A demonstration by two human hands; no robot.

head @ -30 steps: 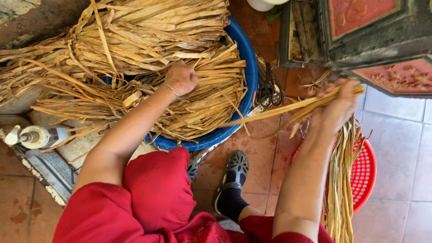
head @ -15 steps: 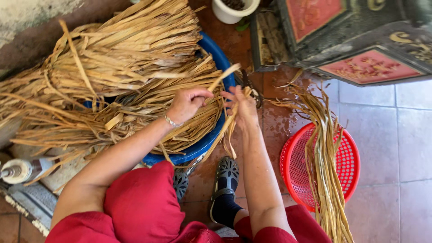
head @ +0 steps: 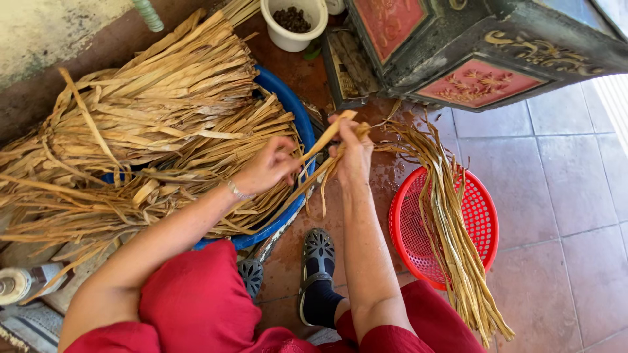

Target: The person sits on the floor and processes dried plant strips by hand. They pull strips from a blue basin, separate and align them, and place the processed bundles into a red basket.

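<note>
A big heap of dried straw-coloured leaf strips [head: 137, 137] fills a blue tub [head: 296, 117] at the left. My left hand [head: 268, 167] grips one end of a dried leaf strip [head: 322, 145] at the tub's right rim. My right hand [head: 352, 149] pinches the same strip higher up, just to the right. A bundle of sorted long strips [head: 451, 222] lies draped across a red plastic basket [head: 481, 216] on the floor at the right.
A dark ornate cabinet with red panels [head: 477, 52] stands at the upper right. A white pot with dark contents [head: 294, 23] sits behind the tub. My red-clothed knees and dark perforated shoes [head: 319, 255] are at the bottom. A bottle [head: 16, 284] lies lower left.
My right hand left the bundle lying over the red basket and came back to the tub. Both hands now hold a single strip and have lifted it slightly.
</note>
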